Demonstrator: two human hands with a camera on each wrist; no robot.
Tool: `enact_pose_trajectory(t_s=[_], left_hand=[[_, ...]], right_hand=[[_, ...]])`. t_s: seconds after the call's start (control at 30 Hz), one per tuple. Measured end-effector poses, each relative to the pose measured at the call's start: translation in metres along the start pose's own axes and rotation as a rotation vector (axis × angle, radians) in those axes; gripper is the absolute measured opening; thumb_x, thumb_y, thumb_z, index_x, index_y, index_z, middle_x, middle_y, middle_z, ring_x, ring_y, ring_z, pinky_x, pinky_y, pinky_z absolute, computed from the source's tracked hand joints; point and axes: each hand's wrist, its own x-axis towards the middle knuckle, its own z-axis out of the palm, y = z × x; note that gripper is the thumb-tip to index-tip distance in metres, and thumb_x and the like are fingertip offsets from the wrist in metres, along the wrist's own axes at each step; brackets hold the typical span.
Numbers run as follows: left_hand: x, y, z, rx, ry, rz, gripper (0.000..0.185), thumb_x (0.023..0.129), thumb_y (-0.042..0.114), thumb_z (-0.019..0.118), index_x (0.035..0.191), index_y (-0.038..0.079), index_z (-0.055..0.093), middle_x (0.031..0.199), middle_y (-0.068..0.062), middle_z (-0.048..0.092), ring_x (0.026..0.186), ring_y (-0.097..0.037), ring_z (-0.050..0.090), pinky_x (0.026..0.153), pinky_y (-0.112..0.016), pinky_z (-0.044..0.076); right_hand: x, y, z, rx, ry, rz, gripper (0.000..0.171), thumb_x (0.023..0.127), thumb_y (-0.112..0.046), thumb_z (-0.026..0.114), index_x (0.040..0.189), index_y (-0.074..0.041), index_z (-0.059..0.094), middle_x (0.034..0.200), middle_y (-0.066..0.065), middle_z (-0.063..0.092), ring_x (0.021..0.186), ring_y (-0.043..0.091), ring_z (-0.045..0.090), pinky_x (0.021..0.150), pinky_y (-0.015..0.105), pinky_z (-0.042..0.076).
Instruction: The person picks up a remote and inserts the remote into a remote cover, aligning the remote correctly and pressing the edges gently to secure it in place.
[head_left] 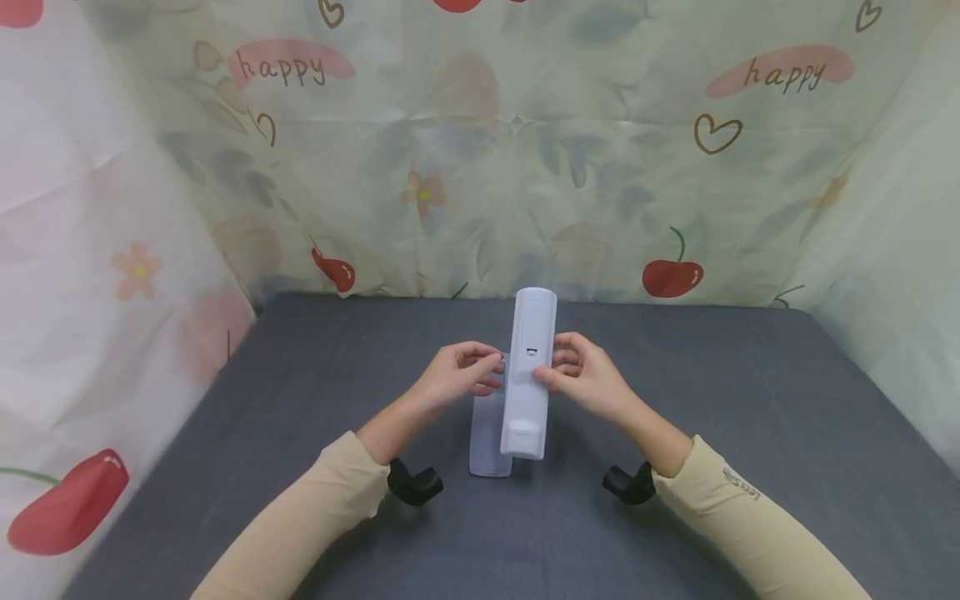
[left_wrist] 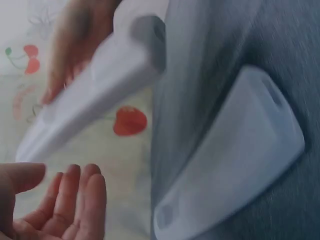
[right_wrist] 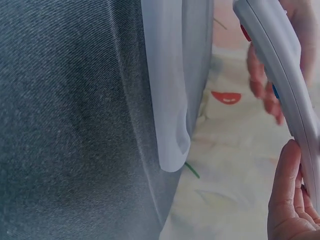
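Note:
A long, white, slightly curved remote control (head_left: pixel 527 400) is held up above the table with its back toward the head view. My right hand (head_left: pixel 588 379) grips it by the side, the thumb on its back. Red and blue buttons (right_wrist: pixel 275 91) show along its other face in the right wrist view. Beside it, my left hand (head_left: pixel 465 373) has loosely bent fingers; in the left wrist view they hold nothing. Below, a long pale casing piece (left_wrist: pixel 235 155) with a notch toward each end lies on the table. The remote partly covers this piece in the head view.
The dark grey cloth-covered table (head_left: pixel 360 350) ends at a patterned curtain (head_left: pixel 517 167) behind, with more curtain at both sides. Black wrist mounts (head_left: pixel 415 483) hang at both of my wrists, just above the tabletop.

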Motion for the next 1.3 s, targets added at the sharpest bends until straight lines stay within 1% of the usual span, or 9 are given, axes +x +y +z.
enact_pose_trajectory(t_s=[0.1, 0.23, 0.33, 0.4, 0.6, 0.8, 0.93, 1.1, 1.3], left_hand=[[0.006, -0.009, -0.006, 0.066, 0.054, -0.013, 0.026, 0.092, 0.018, 0.059, 0.110, 0.000, 0.062, 0.103, -0.018, 0.067, 0.080, -0.019, 0.068, 0.073, -0.032, 0.057], [0.013, -0.020, -0.013, 0.152, 0.107, -0.057, 0.023, 0.090, 0.015, 0.061, 0.105, -0.002, 0.064, 0.093, -0.016, 0.067, 0.066, -0.013, 0.064, 0.066, -0.029, 0.056], [0.017, -0.027, -0.015, 0.216, 0.118, -0.091, 0.023, 0.089, 0.016, 0.062, 0.102, -0.002, 0.064, 0.085, -0.013, 0.068, 0.058, -0.008, 0.061, 0.061, -0.025, 0.054], [0.018, -0.031, -0.015, 0.269, 0.121, -0.095, 0.023, 0.088, 0.016, 0.063, 0.100, -0.003, 0.064, 0.081, -0.013, 0.068, 0.054, -0.006, 0.059, 0.058, -0.024, 0.053], [0.022, -0.040, -0.009, 0.374, 0.123, -0.123, 0.026, 0.086, 0.021, 0.066, 0.095, -0.004, 0.065, 0.080, -0.013, 0.068, 0.048, -0.005, 0.058, 0.054, -0.023, 0.053], [0.021, -0.041, -0.006, 0.397, 0.124, -0.169, 0.028, 0.083, 0.024, 0.070, 0.090, -0.003, 0.067, 0.079, -0.013, 0.067, 0.046, -0.007, 0.059, 0.051, -0.023, 0.053], [0.021, -0.042, -0.004, 0.409, 0.115, -0.164, 0.025, 0.083, 0.023, 0.071, 0.086, -0.002, 0.067, 0.074, -0.012, 0.067, 0.045, -0.007, 0.060, 0.049, -0.022, 0.052], [0.020, -0.043, -0.003, 0.375, 0.120, -0.152, 0.020, 0.083, 0.015, 0.070, 0.086, -0.004, 0.068, 0.070, -0.010, 0.065, 0.044, -0.006, 0.059, 0.049, -0.022, 0.053], [0.021, -0.043, -0.003, 0.357, 0.133, -0.166, 0.017, 0.083, 0.012, 0.069, 0.084, -0.005, 0.069, 0.067, -0.009, 0.064, 0.043, -0.005, 0.057, 0.048, -0.022, 0.053]], right_hand=[[0.000, 0.002, -0.001, 0.002, 0.014, 0.015, 0.050, 0.087, -0.014, 0.066, 0.126, 0.003, 0.040, 0.113, 0.026, 0.061, 0.083, 0.011, 0.065, 0.077, 0.037, 0.056], [0.002, 0.005, -0.002, 0.011, 0.019, 0.036, 0.051, 0.086, -0.013, 0.066, 0.127, 0.003, 0.040, 0.114, 0.027, 0.060, 0.083, 0.009, 0.064, 0.081, 0.044, 0.055], [0.002, 0.007, -0.002, 0.016, 0.018, 0.045, 0.052, 0.086, -0.014, 0.066, 0.127, 0.004, 0.039, 0.115, 0.027, 0.060, 0.083, 0.009, 0.064, 0.082, 0.046, 0.054], [0.002, 0.008, -0.003, 0.020, 0.021, 0.052, 0.053, 0.086, -0.014, 0.067, 0.127, 0.004, 0.038, 0.115, 0.027, 0.060, 0.083, 0.009, 0.064, 0.083, 0.047, 0.054], [0.004, 0.011, -0.002, 0.015, 0.030, 0.064, 0.053, 0.086, -0.015, 0.067, 0.127, 0.002, 0.039, 0.115, 0.026, 0.060, 0.085, 0.012, 0.065, 0.084, 0.047, 0.053], [0.005, 0.013, -0.002, -0.004, 0.040, 0.075, 0.055, 0.086, -0.018, 0.068, 0.128, 0.003, 0.038, 0.117, 0.026, 0.060, 0.087, 0.014, 0.065, 0.083, 0.043, 0.055], [0.006, 0.015, -0.002, -0.011, 0.046, 0.089, 0.056, 0.086, -0.019, 0.068, 0.128, 0.004, 0.038, 0.118, 0.026, 0.059, 0.087, 0.014, 0.065, 0.083, 0.041, 0.055], [0.008, 0.016, -0.003, -0.024, 0.056, 0.107, 0.058, 0.086, -0.019, 0.067, 0.130, 0.003, 0.037, 0.119, 0.026, 0.059, 0.088, 0.014, 0.065, 0.081, 0.037, 0.056], [0.013, 0.018, -0.003, -0.009, 0.119, 0.122, 0.055, 0.087, -0.018, 0.066, 0.129, 0.003, 0.036, 0.121, 0.025, 0.058, 0.091, 0.017, 0.064, 0.078, 0.031, 0.056]])
